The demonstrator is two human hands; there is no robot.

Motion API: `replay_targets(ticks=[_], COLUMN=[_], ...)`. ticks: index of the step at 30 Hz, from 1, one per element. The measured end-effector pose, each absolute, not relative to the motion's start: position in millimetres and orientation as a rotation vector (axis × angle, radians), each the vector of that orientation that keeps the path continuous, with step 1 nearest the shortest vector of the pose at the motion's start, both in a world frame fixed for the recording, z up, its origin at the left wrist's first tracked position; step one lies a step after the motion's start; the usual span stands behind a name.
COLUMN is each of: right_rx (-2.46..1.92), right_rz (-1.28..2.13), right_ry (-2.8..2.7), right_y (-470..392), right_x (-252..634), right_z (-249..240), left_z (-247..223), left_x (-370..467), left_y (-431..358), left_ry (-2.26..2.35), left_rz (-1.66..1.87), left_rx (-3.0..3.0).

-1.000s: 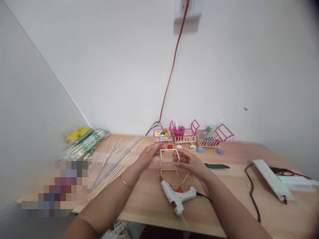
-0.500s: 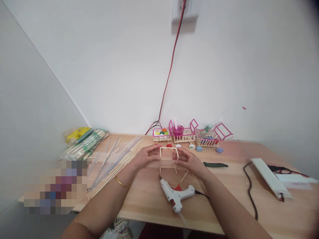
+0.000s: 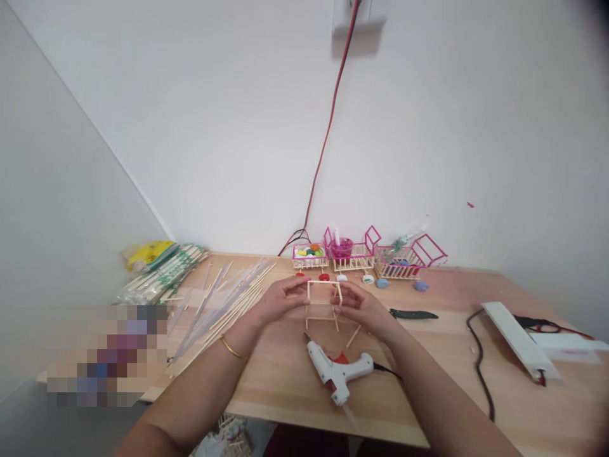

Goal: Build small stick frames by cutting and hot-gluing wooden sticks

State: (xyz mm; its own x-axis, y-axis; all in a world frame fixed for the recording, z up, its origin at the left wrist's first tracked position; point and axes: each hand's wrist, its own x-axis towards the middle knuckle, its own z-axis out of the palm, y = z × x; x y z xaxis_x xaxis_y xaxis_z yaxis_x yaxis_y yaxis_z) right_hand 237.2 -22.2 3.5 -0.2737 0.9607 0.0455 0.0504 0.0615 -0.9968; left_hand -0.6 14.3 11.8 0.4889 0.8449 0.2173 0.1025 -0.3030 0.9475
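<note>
A small open frame of pale wooden sticks [image 3: 324, 282] stands upright between my hands at the middle of the table. My left hand [image 3: 284, 298] has its fingers closed on the frame's left side. On the right side, the fingers of my right hand [image 3: 356, 304] grip the frame as well. Just in front lies a white glue gun [image 3: 333, 368] with a red trigger, its nozzle pointing toward the frame. One short loose stick [image 3: 353, 336] rests on the table beneath my right hand.
Small pink-edged stick carts [image 3: 354, 257] line the wall side. Loose sticks [image 3: 242, 298] and a packaged bundle [image 3: 176, 270] lie left. To the right are a dark green knife [image 3: 413, 314], a white power strip [image 3: 516, 339], a black cable [image 3: 479, 362] and scissors [image 3: 542, 325].
The view has shifted slightly. Both hands remain on the stick frame, whose top looks a little more level and tilted differently.
</note>
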Motion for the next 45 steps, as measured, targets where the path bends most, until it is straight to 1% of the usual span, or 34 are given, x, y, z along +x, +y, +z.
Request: replay_targets(ticks=[5,12,20,27,45], right_rx=[-1.059,-1.043,-1.086,-1.035,-1.015], right_rz=[1.352,1.352,1.16,1.113,1.149], right_ry=[-1.461,-1.475,-1.573,-1.575,-1.547], right_y=[-22.1,-21.5,-21.9,-21.6,-20.4], right_x=[238.2,239.0,239.5,241.7,240.0], right_z=[2.4,1.4,1.7,4.4,2.6], left_z=[16.1,16.6,16.5,18.3,17.2], left_x=[-1.5,-1.7,-2.1,-1.4,-0.6], left_y=[12.1,12.0,12.6,10.9,10.4], left_ry=[0.823,0.843,0.836,0.841,0.84], left_rz=[0.936,0.937,0.916,0.91,0.913], left_rx=[1.871,1.886,1.895,1.883,1.844])
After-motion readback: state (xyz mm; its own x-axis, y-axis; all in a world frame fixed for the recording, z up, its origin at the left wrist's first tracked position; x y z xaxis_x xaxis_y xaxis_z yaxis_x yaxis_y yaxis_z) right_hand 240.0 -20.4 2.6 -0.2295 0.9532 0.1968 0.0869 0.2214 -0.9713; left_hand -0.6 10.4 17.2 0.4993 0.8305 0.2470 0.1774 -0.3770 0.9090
